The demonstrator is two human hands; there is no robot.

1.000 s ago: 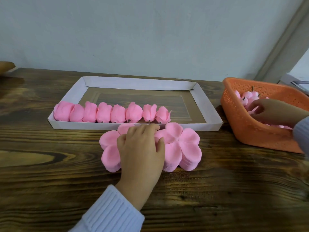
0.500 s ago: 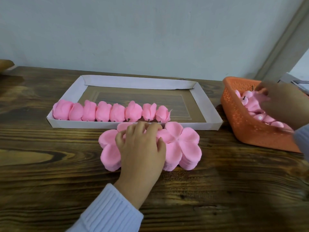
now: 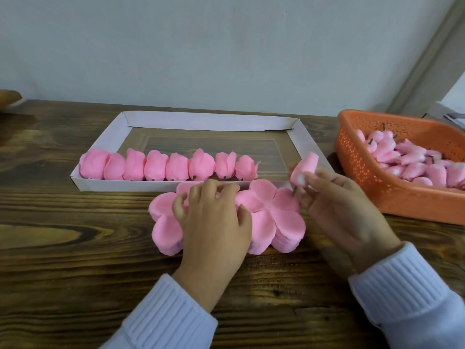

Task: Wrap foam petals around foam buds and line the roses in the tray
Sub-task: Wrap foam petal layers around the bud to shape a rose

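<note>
Two stacks of pink flower-shaped foam petals (image 3: 281, 217) lie side by side on the wooden table in front of the white cardboard tray (image 3: 298, 137). My left hand (image 3: 214, 222) rests on the left stack with its fingertips curled onto the top sheet. My right hand (image 3: 337, 207) holds a pink foam bud (image 3: 303, 168) by its short stem, above the right stack. Several finished pink roses (image 3: 168, 167) stand in a row along the tray's near wall, from its left end.
An orange perforated basket (image 3: 352, 152) full of pink foam buds (image 3: 412, 162) sits at the right. A pale wall rises just behind the table. A brown object (image 3: 7, 98) shows at the far left edge.
My right hand has come out of the orange basket with a bud and moved left over the right petal stack. My left hand has stayed on the left stack.
</note>
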